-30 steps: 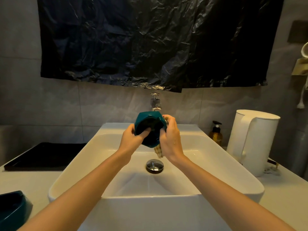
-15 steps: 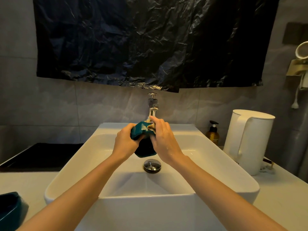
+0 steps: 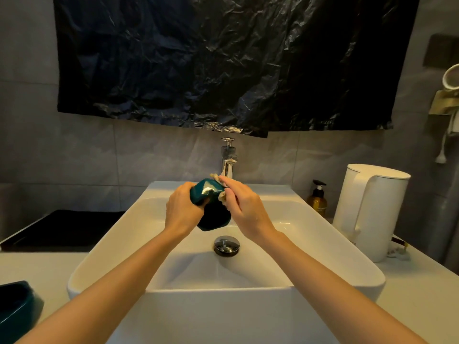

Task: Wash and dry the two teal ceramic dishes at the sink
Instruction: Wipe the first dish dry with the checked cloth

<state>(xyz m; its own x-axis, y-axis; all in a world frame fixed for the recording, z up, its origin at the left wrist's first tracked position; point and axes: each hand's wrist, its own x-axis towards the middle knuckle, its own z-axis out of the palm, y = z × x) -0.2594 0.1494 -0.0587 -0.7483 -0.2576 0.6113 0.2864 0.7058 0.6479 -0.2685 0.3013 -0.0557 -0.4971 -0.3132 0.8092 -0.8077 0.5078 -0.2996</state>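
2 teal dishes are in view and only 1 is being worked. My left hand [image 3: 183,209] grips the dish [image 3: 206,192] near its upper edge, fingers curled round it, and holds it tilted over the sink [image 3: 298,219], in front of the tap [image 3: 228,160] and above the drain [image 3: 226,245]. My right hand [image 3: 244,207] pinches a pale cloth [image 3: 222,196], which may be a sponge, and presses it against the dish's upper right edge. The second dish [image 3: 17,304] sits on the counter [image 3: 422,294] at the near left, well apart from the sink, with neither hand on it.

I read this as wiping dish 1. Whether it is the wash or the dry I cannot tell, as no stream shows at the tap.

To do it well, I would want the left grip firm, because glazed ceramic is slick when wet and a drop onto the hard basin could chip it. The dish should sit low over the bowl, clear of the spout. I would turn the dish with the left hand so the cloth meets each face in turn, rim, inside and base, and not go over 1 patch again and again. Light, even pressure from the right hand is enough. After that, the second dish needs the same treatment.
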